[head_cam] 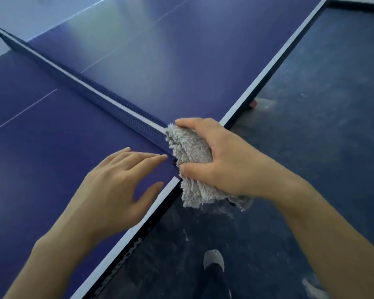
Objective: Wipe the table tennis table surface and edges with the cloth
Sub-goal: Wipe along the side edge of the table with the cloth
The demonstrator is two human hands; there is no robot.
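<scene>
At the near end of the net (95, 98), where it meets the side of the table (41, 158), my right hand (222, 160) grips the bunched grey cloth (190, 152), thumb curled under, fingers over the top. The cloth covers the net's end and hangs past the white edge stripe (268, 70) toward the floor (322, 104) at five o'clock. At eight o'clock from the cloth, my left hand (117, 180) lies flat on the blue top, fingers straight and close together, thumb out, fingertips just beside the cloth. I judge I'm on the edges, at the awkward spot by the net. Next, I'd drag the cloth along the stripe, toward one o'clock or seven, pressing firmly without snagging the net.
</scene>
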